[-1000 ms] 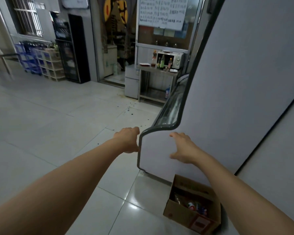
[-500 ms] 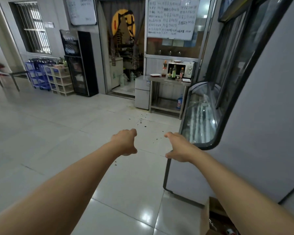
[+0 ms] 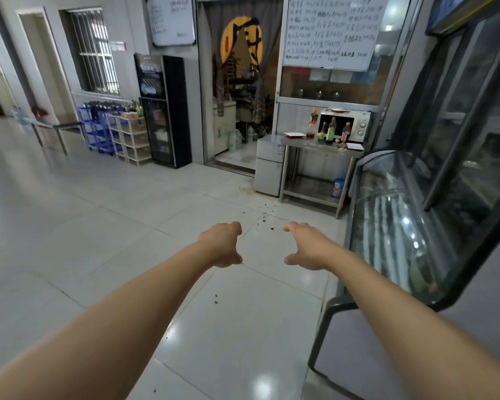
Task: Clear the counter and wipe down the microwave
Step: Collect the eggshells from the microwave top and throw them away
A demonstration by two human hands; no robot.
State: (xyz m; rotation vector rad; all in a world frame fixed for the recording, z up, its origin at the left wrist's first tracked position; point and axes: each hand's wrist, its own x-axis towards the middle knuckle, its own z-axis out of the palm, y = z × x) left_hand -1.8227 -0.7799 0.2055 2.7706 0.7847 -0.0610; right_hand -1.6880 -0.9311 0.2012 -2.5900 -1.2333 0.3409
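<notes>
- Two hands out front over the tiled floor [image 3: 104, 232], well short of the steel counter [image 3: 321, 146]: left hand [image 3: 221, 246] and right hand [image 3: 308, 248], side by side, apart.
- Both with fingers loosely curled, thumbs hanging low, holding nothing and touching nothing.
- One microwave [image 3: 347, 126], white, at the back right of the counter, against the glass partition; far beyond both hands, up and slightly right of the right hand.
- One flat red item [image 3: 339, 110] on top of the microwave (plate or lid, too small to tell).
- Four bottles on the counter in front of the microwave: a tall red-capped bottle [image 3: 312, 124] at the left, a dark bottle [image 3: 324, 131], a green bottle [image 3: 331, 130], and a red-labelled bottle [image 3: 345, 132].
- One red-rimmed plate [image 3: 295, 135] at the counter's left end; one white plate [image 3: 355, 146] at its right front corner.
- One blue jug [image 3: 337, 187] on the counter's lower shelf, right side.
- One small white fridge [image 3: 269, 166] touching the counter's left side.
- One curved glass display case [image 3: 393, 226] just right of the counter, running toward the right forearm.
- Dark crumbs [image 3: 264, 219] scattered on the floor between the counter and the hands.
</notes>
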